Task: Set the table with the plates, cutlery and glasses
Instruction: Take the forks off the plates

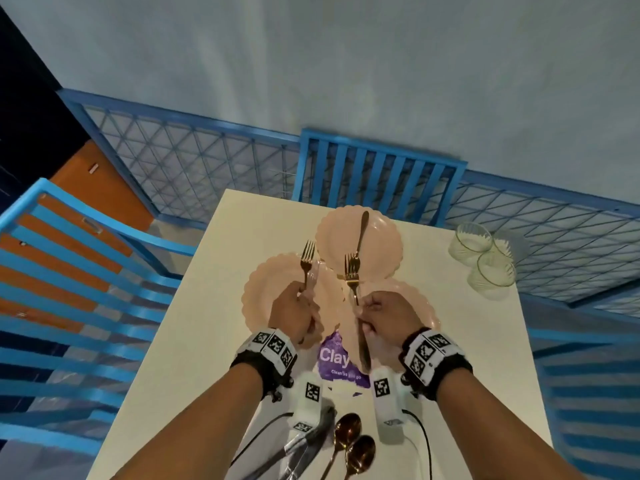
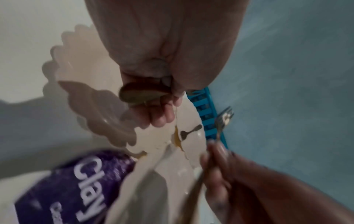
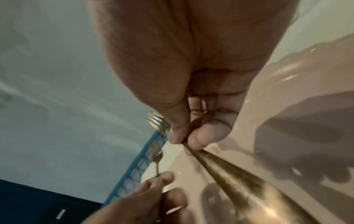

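- A gold fork (image 1: 307, 263) is held upright in the left hand (image 1: 294, 315), the fingers curled round its handle and the tines kept above the left plate (image 1: 258, 299).
- The right hand (image 1: 384, 315) is closed round the handles of what looks like two forks (image 1: 351, 271) held together; a long gold handle (image 3: 229, 174), possibly a knife, is also pinched there, though which piece it belongs to cannot be told.
- The cutlery is probably held tines-up and split between the hands so that pieces can be dealt out one by one to each place.
- Three pink scalloped plates are bunched together in the middle of the table (image 1: 207, 323), their rims overlapping; a spoon (image 1: 362, 233) lies on the far plate (image 1: 381, 244). The near right plate (image 1: 422, 306) lies under the right hand.
- Three glasses (image 1: 481, 258) are clustered near the far right edge of the table, well apart from the plates.
- Two more spoons (image 1: 353, 441) lie at the near edge, beside metal tongs (image 1: 304, 445); a purple packet (image 1: 334, 358) is partly tucked under the plates.
- Bare tabletop is left on both sides of the plates, so room is judged sufficient for spreading them; the glasses' nearness to the edge is judged the main risk.
- Blue chairs (image 1: 377, 168) are set close against the far, left and right sides.
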